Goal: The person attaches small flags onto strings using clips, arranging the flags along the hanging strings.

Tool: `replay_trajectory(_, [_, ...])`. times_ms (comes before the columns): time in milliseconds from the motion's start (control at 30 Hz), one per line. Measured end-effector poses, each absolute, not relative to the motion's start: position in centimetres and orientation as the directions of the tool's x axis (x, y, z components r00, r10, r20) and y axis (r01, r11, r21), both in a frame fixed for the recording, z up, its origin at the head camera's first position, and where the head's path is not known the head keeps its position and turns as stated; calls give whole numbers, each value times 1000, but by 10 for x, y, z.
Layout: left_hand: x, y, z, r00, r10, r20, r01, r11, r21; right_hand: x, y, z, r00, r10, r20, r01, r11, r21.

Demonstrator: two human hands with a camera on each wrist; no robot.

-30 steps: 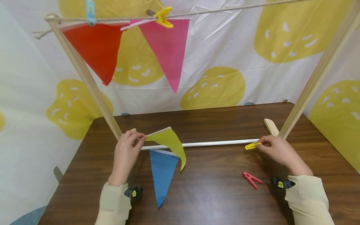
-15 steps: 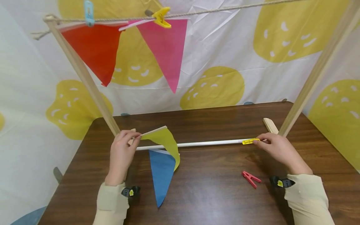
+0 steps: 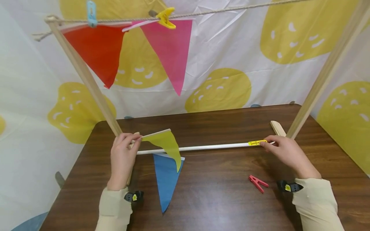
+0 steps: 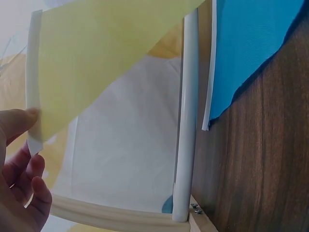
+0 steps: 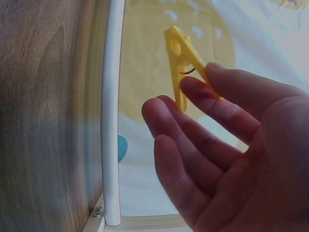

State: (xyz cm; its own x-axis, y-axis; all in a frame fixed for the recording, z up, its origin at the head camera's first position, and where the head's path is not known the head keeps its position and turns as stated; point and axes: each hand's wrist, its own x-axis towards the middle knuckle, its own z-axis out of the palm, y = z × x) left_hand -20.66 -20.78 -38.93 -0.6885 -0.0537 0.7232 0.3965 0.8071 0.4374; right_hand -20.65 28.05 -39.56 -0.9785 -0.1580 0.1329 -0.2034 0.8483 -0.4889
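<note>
My left hand [image 3: 124, 160] pinches one end of the white top edge of a yellow-green pennant [image 3: 167, 144], between thumb and fingers. The pennant [image 4: 101, 58] hangs in the air, its tip drooping over a blue pennant [image 3: 167, 183] that lies on the table. On the right, my right hand [image 3: 286, 154] pinches a yellow clothespin [image 3: 257, 142] by one leg. In the right wrist view the clothespin [image 5: 181, 63] points away from the fingers. A red clothespin [image 3: 258, 183] lies on the table in front of the right hand.
A rope [image 3: 214, 12] runs between two wooden posts [image 3: 86, 77]. On it hang a red pennant [image 3: 98, 51] with a light-blue clothespin [image 3: 92, 14] and a pink pennant [image 3: 173, 48] with a yellow clothespin [image 3: 166, 18]. A white rod [image 3: 214, 147] joins the posts low down.
My left hand has shifted slightly left with the yellow-green pennant, whose tip swung about. The right hand's clothespin has tilted up and moved a little left. Hanging pennants are unchanged.
</note>
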Motion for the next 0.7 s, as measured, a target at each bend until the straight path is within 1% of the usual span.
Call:
replay_trajectory(133, [-206, -209, -389, -687, -53, 725, 399, 806, 437, -206, 277, -395, -972, -162, 173, -227, 844, -485])
replay_trajectory(300, [-207, -211, -389, -657, -56, 752, 419, 802, 425, -203, 276, -395, -934, -189, 304, -316, 835, -451])
replay_trajectory(400, [-207, -213, -387, -651, -63, 756, 412, 807, 422, -203, 272, -395, -917, -180, 355, -336, 829, -447])
replay_trajectory(533, [-206, -210, -385, -660, -74, 747, 387, 819, 424, -201, 269, -395, -922, -156, 355, -321, 819, -474])
replay_trajectory(700, [-208, -209, -380, -658, -68, 750, 383, 827, 412, -198, 261, -397, -911, -166, 378, -348, 801, -488])
